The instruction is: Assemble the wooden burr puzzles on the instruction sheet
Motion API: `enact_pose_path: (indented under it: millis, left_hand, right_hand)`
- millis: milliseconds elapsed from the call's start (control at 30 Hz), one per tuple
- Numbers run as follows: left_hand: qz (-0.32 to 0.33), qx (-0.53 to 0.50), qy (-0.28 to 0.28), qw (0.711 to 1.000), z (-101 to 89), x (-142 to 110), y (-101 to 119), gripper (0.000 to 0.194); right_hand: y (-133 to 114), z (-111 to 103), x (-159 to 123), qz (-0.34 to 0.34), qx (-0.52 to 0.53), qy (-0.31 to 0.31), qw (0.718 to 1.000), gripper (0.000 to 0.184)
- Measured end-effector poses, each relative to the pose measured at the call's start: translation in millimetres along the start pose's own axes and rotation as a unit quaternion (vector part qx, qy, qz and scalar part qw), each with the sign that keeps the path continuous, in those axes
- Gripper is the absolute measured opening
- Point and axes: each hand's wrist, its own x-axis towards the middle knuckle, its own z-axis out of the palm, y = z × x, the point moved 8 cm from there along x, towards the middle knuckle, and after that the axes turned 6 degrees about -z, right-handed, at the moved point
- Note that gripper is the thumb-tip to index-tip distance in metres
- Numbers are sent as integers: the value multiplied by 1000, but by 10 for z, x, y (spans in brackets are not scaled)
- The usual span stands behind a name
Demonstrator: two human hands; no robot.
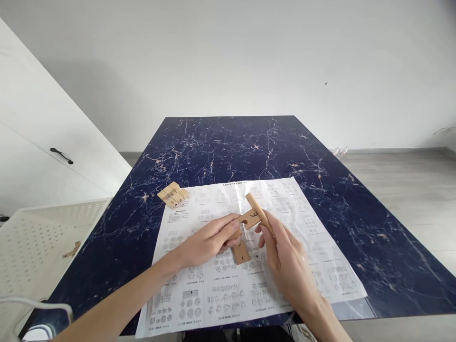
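My left hand [217,237] is closed, thumb and fingers pinching the near end of a flat, notched wooden puzzle piece [251,218] with a black number on it. My right hand [287,254] grips a narrow wooden puzzle piece [257,207], seen edge-on and tilted up to the left. The two pieces meet between my hands; whether they interlock I cannot tell. Below my left fingers shows another wooden piece [242,253] marked "1", its upper end hidden by the hand. Both hands are above the printed instruction sheet [306,266].
Several numbered wooden pieces [173,195] sit grouped at the sheet's far left corner. The dark blue marbled table [228,147] stands before a white wall. On the left are a perforated white surface [35,237] with a small wooden piece [71,250] and a white cable [39,300].
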Motion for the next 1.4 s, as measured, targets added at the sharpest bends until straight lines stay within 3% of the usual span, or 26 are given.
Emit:
enact_pose_path:
  millis: [333,600,733,867,1033,1400]
  left_hand:
    - [20,-41,3,999,1,-10,24,34]
    - [15,-28,16,999,-15,-14,30,27]
    - [11,-23,28,999,-51,8,-26,26]
    - [28,-58,-8,998,3,7,47,25]
    - [47,-66,-45,996,80,-17,149,31]
    - [69,16,10,997,34,-1,103,38]
  right_hand:
    - [-89,118,-59,-72,-11,-68,995,65]
    - [-203,127,-39,-117,-13,-70,991,62]
    - [-274,187,-56,-164,-53,-92,981,69]
    - [-327,136,-41,-193,-75,-36,978,69]
    - [-267,10,-6,-162,-65,35,984,63]
    - [-297,40,0,-164,-51,8,985,55]
